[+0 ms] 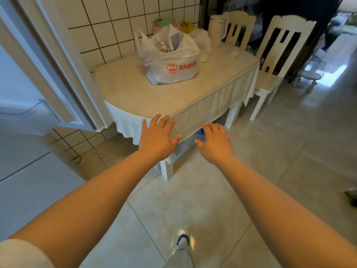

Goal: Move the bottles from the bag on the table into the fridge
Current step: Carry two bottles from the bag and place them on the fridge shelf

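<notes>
A white plastic bag (172,60) with red print stands on the white-clothed table (135,97), its mouth open with bottle tops dimly visible inside. My left hand (157,137) is stretched out with fingers spread, just short of the table's near edge. My right hand (215,142) reaches beside it, fingers relaxed and slightly bent, holding nothing. Both hands are well short of the bag. The open fridge door (48,74) fills the left side; the fridge's inside is out of view.
A white jug (217,32) and a second small bag stand behind the bag by the tiled wall. Two white chairs (278,60) stand at the table's far right side. A white cabinet front (29,180) is at lower left. Pale floor tiles lie ahead.
</notes>
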